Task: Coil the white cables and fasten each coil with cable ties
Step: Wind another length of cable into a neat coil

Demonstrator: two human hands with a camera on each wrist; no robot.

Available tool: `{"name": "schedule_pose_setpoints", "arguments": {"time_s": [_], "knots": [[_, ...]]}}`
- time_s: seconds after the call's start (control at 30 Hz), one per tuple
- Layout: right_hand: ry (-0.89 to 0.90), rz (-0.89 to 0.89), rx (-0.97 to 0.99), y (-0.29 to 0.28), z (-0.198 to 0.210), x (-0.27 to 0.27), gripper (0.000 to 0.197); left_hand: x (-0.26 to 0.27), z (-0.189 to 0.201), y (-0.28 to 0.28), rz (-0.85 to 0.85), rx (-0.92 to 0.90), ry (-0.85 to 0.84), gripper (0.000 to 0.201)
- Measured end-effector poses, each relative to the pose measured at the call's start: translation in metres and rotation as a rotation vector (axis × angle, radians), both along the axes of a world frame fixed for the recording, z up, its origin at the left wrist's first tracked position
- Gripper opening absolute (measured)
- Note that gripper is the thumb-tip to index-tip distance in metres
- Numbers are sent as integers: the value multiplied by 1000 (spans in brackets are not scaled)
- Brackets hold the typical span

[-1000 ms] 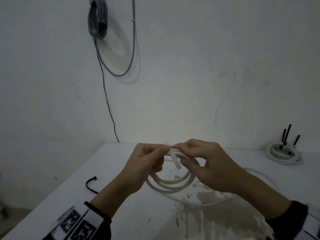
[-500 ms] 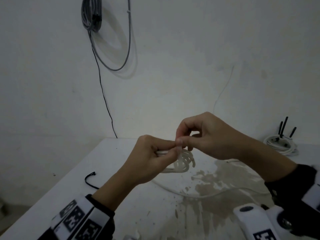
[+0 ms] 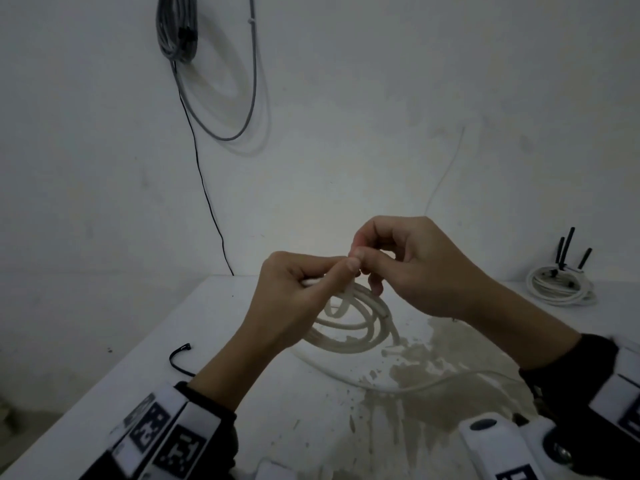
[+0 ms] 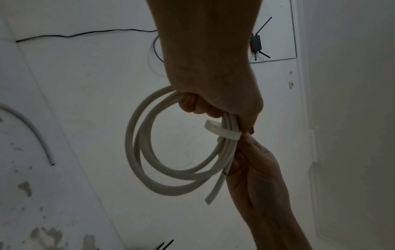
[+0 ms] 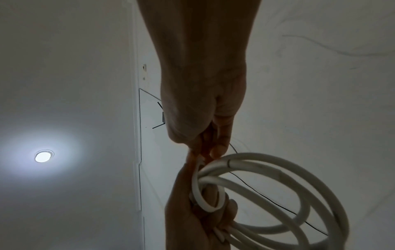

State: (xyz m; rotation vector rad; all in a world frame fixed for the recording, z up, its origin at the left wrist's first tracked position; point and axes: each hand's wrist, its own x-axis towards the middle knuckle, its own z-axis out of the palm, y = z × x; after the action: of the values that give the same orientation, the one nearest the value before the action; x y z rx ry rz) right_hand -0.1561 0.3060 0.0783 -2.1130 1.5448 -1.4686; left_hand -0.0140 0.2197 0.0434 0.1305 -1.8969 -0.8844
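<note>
I see the white surface [image 3: 242,341] filling the lower half of the head view, stained brown at lower right. Above it, centre frame, my left hand [image 3: 298,299] holds the coil [image 3: 356,327] of white cable – fingers curled tight round the bundled loops, as the left wrist view shows. My right hand [image 3: 415,271], just right of it and touching it at the thumbs, pinches the end of the white tie [image 4: 222,131] that loops round the bundle; its grip is closed to a fingertip pinch. The coil hangs off the surface, its loose end pointing down. A second coil [image 3: 557,289] lies at the far right edge of the surface with black ties [image 3: 568,247] sticking up from it. One black tie [image 3: 178,358] lies alone at lower left – well apart from the hands.
</note>
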Motion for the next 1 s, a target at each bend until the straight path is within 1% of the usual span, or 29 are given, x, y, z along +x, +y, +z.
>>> {"name": "schedule_pose_setpoints", "arguments": {"time_s": [0.07, 0.13, 0.17, 0.27, 0.4, 0.47, 0.53, 0.6, 0.63, 0.67, 0.7, 0.77, 0.83, 0.9, 1.0], "knots": [[-5, -9, 1, -1, -4, 1, 15, 0, -2, 1, -15, 29, 3, 14], [-51, -8, -20, 0, -5, 1, 17, -2, -4, -1, -9, 48, -6, 8], [-89, -15, -52, 0, -4, -1, 18, -2, -6, -2, 0, 56, -16, 6], [-282, -32, -179, 4, 7, -13, 18, 0, -12, -5, 54, 102, -34, 7], [-377, -10, -183, 4, 9, -17, 16, 1, -10, -6, 93, 130, -29, 8], [-403, 5, -111, 1, 8, -18, 13, -1, -8, -7, 96, 194, -24, 7], [-388, 7, 64, -1, 5, -19, 12, -2, -8, -7, 79, 329, -7, 14], [-219, -44, 277, -3, -5, -18, 24, -1, -10, -8, 42, 504, 32, 20], [-126, -68, 343, -3, -11, -14, 30, -1, -9, -8, 24, 575, 54, 21], [-82, -72, 370, -4, -17, -8, 35, -2, -8, -8, 11, 630, 67, 22], [-99, -62, 366, -6, -23, -2, 42, -3, -7, -7, 5, 674, 77, 23], [-273, -67, 314, -13, -34, 10, 49, -9, -5, -3, -6, 768, 114, 26], [-484, -110, 238, -20, -43, 18, 46, -16, -4, 2, -8, 862, 153, 31], [-685, -92, 215, -24, -45, 19, 44, -21, -3, 2, -34, 896, 172, 34], [-922, -23, 209, -25, -40, 13, 44, -17, 0, -3, -211, 925, 155, 30]]}}
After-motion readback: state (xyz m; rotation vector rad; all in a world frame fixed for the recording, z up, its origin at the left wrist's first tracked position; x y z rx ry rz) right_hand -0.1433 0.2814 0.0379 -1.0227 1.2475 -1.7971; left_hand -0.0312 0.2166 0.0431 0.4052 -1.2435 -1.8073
